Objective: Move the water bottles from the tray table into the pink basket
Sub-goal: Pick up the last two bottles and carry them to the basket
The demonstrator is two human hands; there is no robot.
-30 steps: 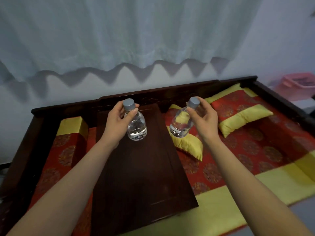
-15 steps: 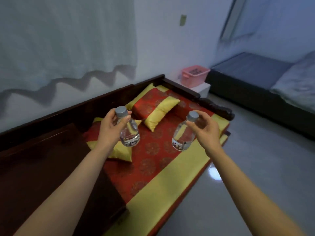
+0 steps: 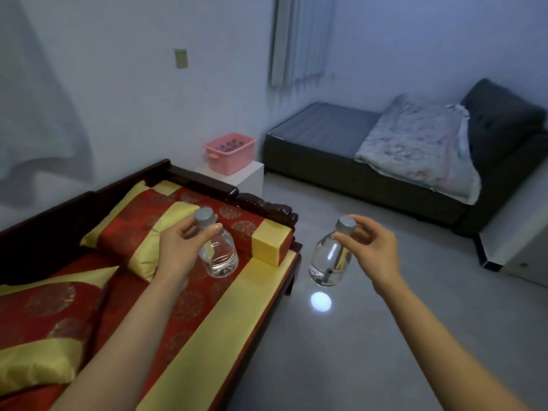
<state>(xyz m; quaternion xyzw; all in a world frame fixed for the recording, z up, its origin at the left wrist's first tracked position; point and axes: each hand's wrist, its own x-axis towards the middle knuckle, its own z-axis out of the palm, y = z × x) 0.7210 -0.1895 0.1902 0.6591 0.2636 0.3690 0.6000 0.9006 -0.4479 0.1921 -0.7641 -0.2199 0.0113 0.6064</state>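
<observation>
A: left hand (image 3: pixel 178 247) pinches the left bottle (image 3: pixel 219 253) at its neck, above the daybed (image 3: pixel 225 321). Right hand (image 3: pixel 373 247) pinches the right bottle (image 3: pixel 329 262) by the cap end, above bare floor (image 3: pixel 355 351). The pink basket (image 3: pixel 229 154) is well apart, in the far corner.

B: risk: a cap-end pinch lets the bottle swing, slip and drop.

A: basket sits on a white stand (image 3: pixel 249 178) behind the carved armrest (image 3: pixel 261 203), with what look like caps inside. Armrest blocks a straight reach. The dark sofa (image 3: pixel 355 155) is just beside.

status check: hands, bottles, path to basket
Left hand grips left bottle, right hand grips right bottle, both near cap. Pink basket ahead on white stand. Floor between shows no obstacle.
</observation>
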